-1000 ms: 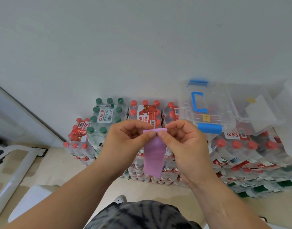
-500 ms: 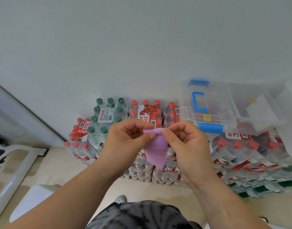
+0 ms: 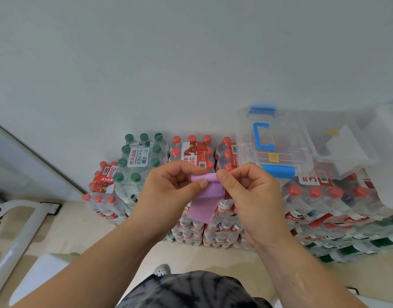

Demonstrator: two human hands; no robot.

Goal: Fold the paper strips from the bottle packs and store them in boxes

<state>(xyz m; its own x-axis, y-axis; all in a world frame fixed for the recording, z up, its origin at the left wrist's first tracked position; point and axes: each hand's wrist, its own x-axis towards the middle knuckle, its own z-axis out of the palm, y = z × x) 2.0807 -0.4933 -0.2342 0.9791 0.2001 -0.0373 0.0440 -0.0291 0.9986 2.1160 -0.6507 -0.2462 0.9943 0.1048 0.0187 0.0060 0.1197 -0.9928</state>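
Paper strip (image 3: 202, 203), top edge between fingers (image 3: 199, 185)

Your left hand (image 3: 169, 194) and right hand (image 3: 253, 196) hold the paper strip (image 3: 203, 203) between them, before the bottle packs (image 3: 142, 156). The packs are stacked on the floor (image 3: 80, 230) against the wall (image 3: 169, 63). On the right-hand packs sits a lidded box (image 3: 273, 143), with a second box (image 3: 342, 147) just to its right.

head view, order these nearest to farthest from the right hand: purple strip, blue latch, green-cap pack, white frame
1. purple strip: pinched in the right hand.
2. blue latch: just beyond, slightly right.
3. green-cap pack: back left.
4. white frame: far left, on the floor.
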